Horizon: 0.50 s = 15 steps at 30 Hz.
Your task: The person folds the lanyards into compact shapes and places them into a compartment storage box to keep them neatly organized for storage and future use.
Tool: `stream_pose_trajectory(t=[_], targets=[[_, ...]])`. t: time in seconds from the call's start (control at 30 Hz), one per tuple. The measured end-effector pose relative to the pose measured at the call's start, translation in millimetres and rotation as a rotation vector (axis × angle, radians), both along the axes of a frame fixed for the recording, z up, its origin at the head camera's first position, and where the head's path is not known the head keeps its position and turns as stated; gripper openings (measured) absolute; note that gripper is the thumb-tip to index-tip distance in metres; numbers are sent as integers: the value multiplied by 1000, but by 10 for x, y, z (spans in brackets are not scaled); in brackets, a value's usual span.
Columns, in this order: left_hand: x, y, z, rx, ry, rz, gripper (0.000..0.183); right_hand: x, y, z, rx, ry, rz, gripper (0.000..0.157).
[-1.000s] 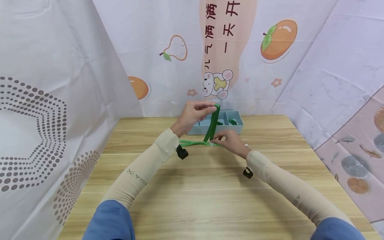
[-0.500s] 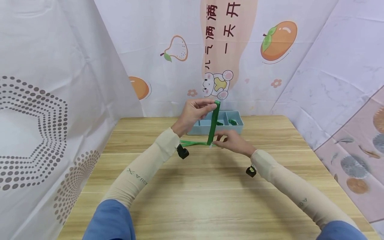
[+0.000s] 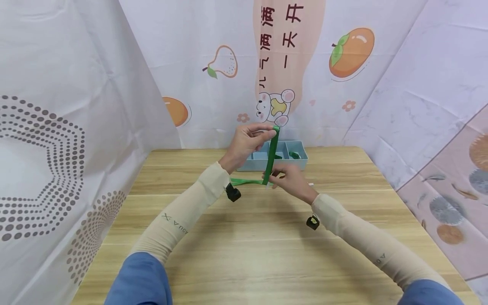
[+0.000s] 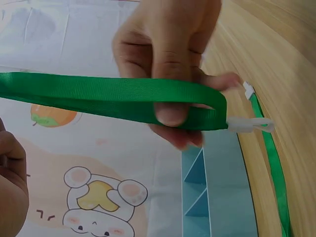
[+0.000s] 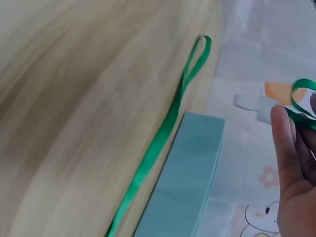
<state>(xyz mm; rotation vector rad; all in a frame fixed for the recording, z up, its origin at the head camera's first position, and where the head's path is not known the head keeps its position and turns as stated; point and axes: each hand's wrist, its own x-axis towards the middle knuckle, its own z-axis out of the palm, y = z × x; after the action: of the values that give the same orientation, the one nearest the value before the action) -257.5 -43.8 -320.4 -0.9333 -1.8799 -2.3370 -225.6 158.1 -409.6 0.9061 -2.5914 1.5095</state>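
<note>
My left hand (image 3: 248, 142) pinches the folded top of a green lanyard (image 3: 271, 156), which hangs down close over the table. At the lower end my right hand (image 3: 291, 180) is on the strap. The left wrist view shows its thumb between the lanyard's two layers, fingers behind the back layer, beside a white plastic clip (image 4: 242, 124). Only part of my left hand (image 4: 10, 177) enters that view, at the left edge. A second green lanyard (image 3: 245, 182) lies flat on the table beneath, its looped end (image 5: 202, 54) to the left and its white clip (image 4: 248, 90) to the right.
Behind the hands a light blue divided tray (image 3: 274, 165) stands near the table's back edge, with green strap pieces (image 3: 294, 155) in it. A printed white curtain (image 3: 213, 93) hangs behind the wooden table (image 3: 248, 254). Black cameras (image 3: 233, 192) are strapped at the wrists.
The lanyard's strands, spread apart at the bottom earlier, now hang together. My right hand drew slightly right, then came back left onto the lower end. My left hand rose a little.
</note>
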Motion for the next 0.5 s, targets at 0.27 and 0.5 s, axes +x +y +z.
stream_pose_trajectory(t=[0.27, 0.5], targets=[[-11, -18, 6, 14, 51, 63, 13, 65, -81, -116, -71, -37, 34, 11], [-37, -44, -13, 29, 112, 69, 12, 95, -105, -217, -99, -99, 22, 14]])
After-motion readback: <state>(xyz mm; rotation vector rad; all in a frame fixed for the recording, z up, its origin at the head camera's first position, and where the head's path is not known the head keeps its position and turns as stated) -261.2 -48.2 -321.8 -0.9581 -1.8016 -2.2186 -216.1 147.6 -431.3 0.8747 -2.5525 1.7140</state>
